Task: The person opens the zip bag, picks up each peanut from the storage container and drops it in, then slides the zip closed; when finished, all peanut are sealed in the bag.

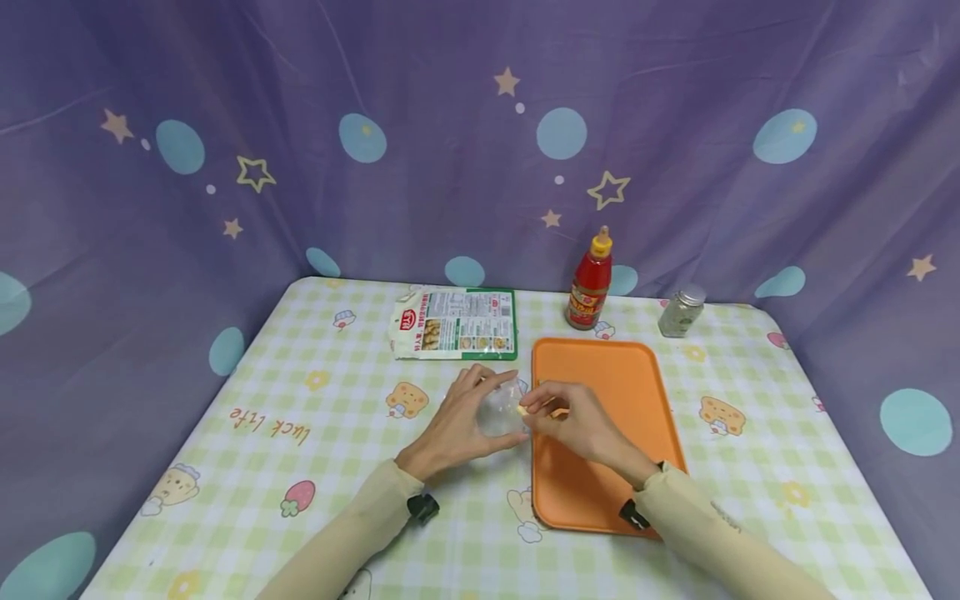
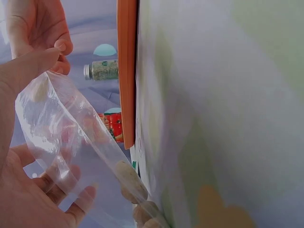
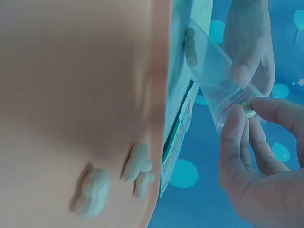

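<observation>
My left hand (image 1: pixel 461 421) holds a clear zip bag (image 2: pixel 71 128) by its sides near the mouth, thumb and fingers spread around it. Several peanuts (image 2: pixel 130 183) lie low in the bag in the left wrist view. At the bag's mouth, my right hand (image 1: pixel 573 417) pinches a single peanut (image 3: pixel 248 110) between thumb and fingertips. That hand hovers over the left edge of an orange tray (image 1: pixel 600 492). On the tray, in the right wrist view, lie a larger peanut (image 3: pixel 92 192) and two smaller peanuts (image 3: pixel 137 161) close together.
Behind the hands a printed food packet (image 1: pixel 472 325) lies flat. A red sauce bottle (image 1: pixel 589 287) with a yellow cap stands beyond the tray, and a glass shaker (image 1: pixel 682 312) stands to its right. A checked cloth (image 1: pixel 262 500) covers the table; curtains surround it.
</observation>
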Motion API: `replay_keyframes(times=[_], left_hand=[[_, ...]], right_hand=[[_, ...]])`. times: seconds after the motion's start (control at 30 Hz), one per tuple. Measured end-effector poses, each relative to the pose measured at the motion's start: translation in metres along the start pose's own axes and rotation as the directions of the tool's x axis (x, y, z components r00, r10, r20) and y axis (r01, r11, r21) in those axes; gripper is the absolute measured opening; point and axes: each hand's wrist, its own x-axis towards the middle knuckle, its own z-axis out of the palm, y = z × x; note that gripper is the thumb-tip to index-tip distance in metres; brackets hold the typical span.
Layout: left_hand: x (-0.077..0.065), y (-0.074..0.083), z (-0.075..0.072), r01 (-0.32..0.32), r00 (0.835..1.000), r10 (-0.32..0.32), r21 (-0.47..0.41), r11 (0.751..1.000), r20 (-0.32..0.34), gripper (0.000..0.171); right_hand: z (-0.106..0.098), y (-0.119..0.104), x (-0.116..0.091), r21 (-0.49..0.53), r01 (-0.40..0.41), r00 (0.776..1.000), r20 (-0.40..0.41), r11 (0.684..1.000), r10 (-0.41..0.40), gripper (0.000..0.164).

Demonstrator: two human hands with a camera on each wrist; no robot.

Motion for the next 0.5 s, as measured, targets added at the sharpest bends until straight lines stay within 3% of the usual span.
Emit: replay_keyframes(times=[0.5], left_hand=[[0.0006, 0.0038, -0.0042, -0.02, 1.0, 0.02, 0.003, 1.0, -0.019, 0.089]], right_hand=[[0.0041, -0.0063, -0.002, 0.02, 0.024, 0.999, 0.026, 1.0, -0.024, 0.017]])
